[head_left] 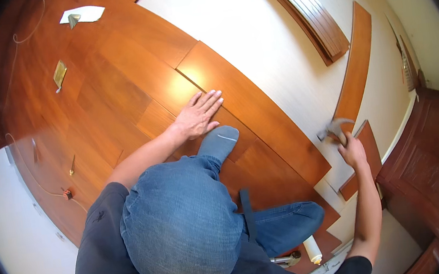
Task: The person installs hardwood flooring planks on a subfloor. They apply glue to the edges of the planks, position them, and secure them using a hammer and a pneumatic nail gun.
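My left hand (198,116) lies flat on the reddish-brown wooden floorboards (117,83), fingers stretched out toward the seam of an outer plank (255,120). That long plank borders the white underlay (229,29), and a narrow dark gap shows along part of its inner edge. Out to the right, my right hand (353,152) is closed around the handle of a claw hammer (335,129). The hammer is held apart from the outer plank, and its head looks slightly blurred. My socked foot (220,142) rests on the boards beside my left hand.
Stacked planks (308,15) and a loose long plank (356,58) lie on the underlay. A shorter board (368,145) is near my right hand. A white bottle (313,250) lies by my knee. White paper (90,13), a brass-coloured plate (60,74) and a cord (31,175) are on the left.
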A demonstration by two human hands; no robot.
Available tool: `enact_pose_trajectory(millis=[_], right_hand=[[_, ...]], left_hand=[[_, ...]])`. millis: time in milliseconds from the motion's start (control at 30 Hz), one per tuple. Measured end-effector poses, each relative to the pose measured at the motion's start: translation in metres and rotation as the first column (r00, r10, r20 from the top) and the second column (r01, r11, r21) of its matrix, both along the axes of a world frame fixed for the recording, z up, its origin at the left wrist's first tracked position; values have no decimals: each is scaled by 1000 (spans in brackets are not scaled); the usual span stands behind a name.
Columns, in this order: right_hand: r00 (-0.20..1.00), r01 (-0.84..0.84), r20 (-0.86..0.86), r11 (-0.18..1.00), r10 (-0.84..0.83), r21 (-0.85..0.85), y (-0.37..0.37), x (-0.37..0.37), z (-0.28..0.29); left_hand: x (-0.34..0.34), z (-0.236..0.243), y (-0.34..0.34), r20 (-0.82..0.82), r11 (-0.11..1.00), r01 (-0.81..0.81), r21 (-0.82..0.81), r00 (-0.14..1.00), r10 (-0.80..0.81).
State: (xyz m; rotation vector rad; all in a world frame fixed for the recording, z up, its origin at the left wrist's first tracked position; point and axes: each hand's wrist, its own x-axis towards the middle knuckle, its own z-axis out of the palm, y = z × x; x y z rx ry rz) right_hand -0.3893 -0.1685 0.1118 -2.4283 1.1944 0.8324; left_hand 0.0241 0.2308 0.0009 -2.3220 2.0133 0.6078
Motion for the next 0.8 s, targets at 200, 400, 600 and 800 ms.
enact_pose_trajectory(millis=[200, 400, 600, 800], right_hand=[[990, -73, 116, 997, 74, -11, 16, 147, -76], [988, -126, 106, 977, 109, 172, 25, 192, -85], [972, -162, 188, 983, 142, 92, 16, 181, -102], [978, -202, 78, 971, 193, 131, 25, 195, -94]], left_hand=[[-4, -11, 14, -54, 998, -54, -37, 997, 52], [-3, -15, 18, -60, 998, -37, -50, 998, 34], [-6, -16, 11, -77, 998, -56, -37, 996, 53], [-7, -9, 6, -25, 999, -52, -13, 998, 52]])
